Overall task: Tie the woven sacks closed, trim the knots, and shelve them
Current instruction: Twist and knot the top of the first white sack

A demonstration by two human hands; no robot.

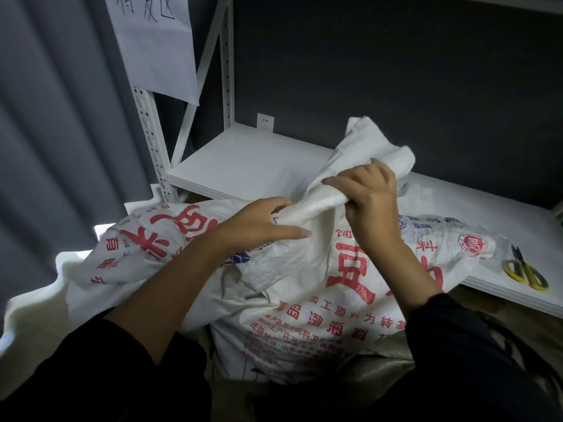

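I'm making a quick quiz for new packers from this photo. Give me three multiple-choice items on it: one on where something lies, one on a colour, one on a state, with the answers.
1. Where do the scissors lie?
A) on the white shelf board, right of the woven sack
B) on top of the sack
C) on the floor

2. What colour are the scissors' handles?
A) red
B) blue
C) yellow

3. How is the sack's mouth?
A) knotted and trimmed
B) bunched in the right hand, no tie showing
C) spread flat, untouched

Answers:
1 A: they rest on the board past the sack's right end.
2 C: the handle loops are yellow.
3 B: the fingers curl round the gathered neck.
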